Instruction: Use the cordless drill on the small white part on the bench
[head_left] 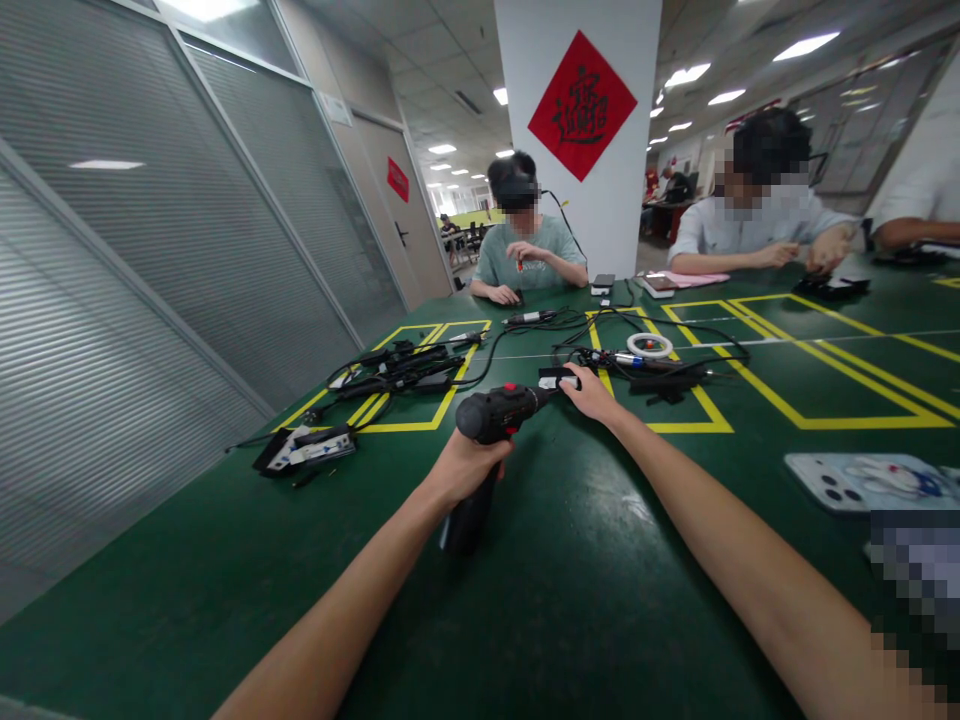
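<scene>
My left hand (469,468) is wrapped round the grip of a black cordless drill (499,412) with red buttons. The drill points right and away from me, and its tip meets or nearly meets a small black part with a white label (553,378). Closed on the right end of that small part is my right hand (591,392), its fingers partly hidden. What kind of part it is, I cannot make out. Just beyond my right hand are black cables and tool-like pieces (626,360) with a white ring (649,346).
The green table (570,600) carries yellow tape rectangles. At left lie a heap of black cables (412,370) and black-and-white pieces (307,450). A phone (874,482) lies at right. Across the table sit a person in a green shirt (544,255) and another in a light shirt (750,235).
</scene>
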